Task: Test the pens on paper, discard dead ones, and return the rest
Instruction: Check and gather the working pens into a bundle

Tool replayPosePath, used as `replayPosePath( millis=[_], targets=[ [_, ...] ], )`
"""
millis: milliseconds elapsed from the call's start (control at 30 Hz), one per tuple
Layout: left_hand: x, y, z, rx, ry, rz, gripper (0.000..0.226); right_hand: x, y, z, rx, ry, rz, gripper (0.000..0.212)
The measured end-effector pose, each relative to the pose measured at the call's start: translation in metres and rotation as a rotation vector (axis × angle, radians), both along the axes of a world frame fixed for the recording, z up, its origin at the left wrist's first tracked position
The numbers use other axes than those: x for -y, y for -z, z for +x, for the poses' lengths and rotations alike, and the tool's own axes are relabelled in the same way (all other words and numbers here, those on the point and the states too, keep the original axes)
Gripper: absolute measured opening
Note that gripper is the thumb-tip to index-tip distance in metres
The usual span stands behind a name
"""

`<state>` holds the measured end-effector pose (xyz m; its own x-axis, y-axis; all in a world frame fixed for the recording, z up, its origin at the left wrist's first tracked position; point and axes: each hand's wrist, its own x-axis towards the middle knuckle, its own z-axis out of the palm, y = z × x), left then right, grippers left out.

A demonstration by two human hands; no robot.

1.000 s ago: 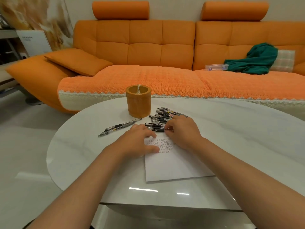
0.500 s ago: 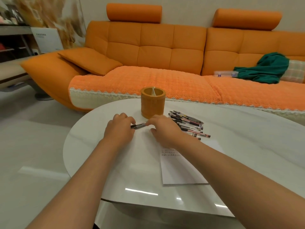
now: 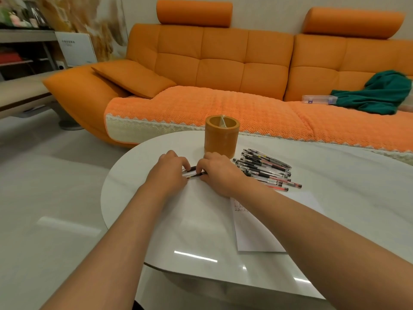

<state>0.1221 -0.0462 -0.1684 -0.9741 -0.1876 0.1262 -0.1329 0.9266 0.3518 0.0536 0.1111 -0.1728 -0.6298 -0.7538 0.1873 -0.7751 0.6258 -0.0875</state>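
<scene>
My left hand [image 3: 167, 173] and right hand [image 3: 218, 175] each pinch an end of the two pens [image 3: 194, 171], which lie on the table [image 3: 335, 198] between them, just in front of the orange holder [image 3: 221, 136]. The pen pile [image 3: 266, 170] lies just right of my right hand. The paper [image 3: 252, 229] lies under my right forearm.

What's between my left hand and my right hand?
Two dark pens, which the left hand and right hand both hold, in the head view.
</scene>
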Motion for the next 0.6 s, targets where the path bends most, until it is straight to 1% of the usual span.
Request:
replayPosePath(
  millis=[100,200,267,433,533,600],
  targets=[
    [-0.003,-0.001,0.001,0.018,0.017,-0.012,0.027,-0.004,-0.004,0.001,0.048,0.000,0.002,0.021],
    [-0.009,-0.004,0.004,0.028,0.030,-0.045,0.020,-0.007,-0.005,0.002,0.006,0.006,0.054,0.027],
    [-0.012,-0.006,0.006,0.043,0.030,-0.050,0.015,-0.010,-0.003,0.003,-0.023,0.006,0.082,0.026],
    [-0.018,-0.010,0.007,0.064,0.035,-0.040,0.012,-0.024,-0.001,0.004,-0.060,0.022,0.008,0.022],
    [-0.023,-0.014,0.006,0.052,0.038,0.008,0.006,-0.039,-0.005,0.005,-0.128,0.027,-0.008,0.017],
    [-0.031,-0.017,0.003,0.053,0.067,0.037,0.006,-0.054,-0.010,0.006,-0.164,0.041,-0.010,0.015]
  ],
)
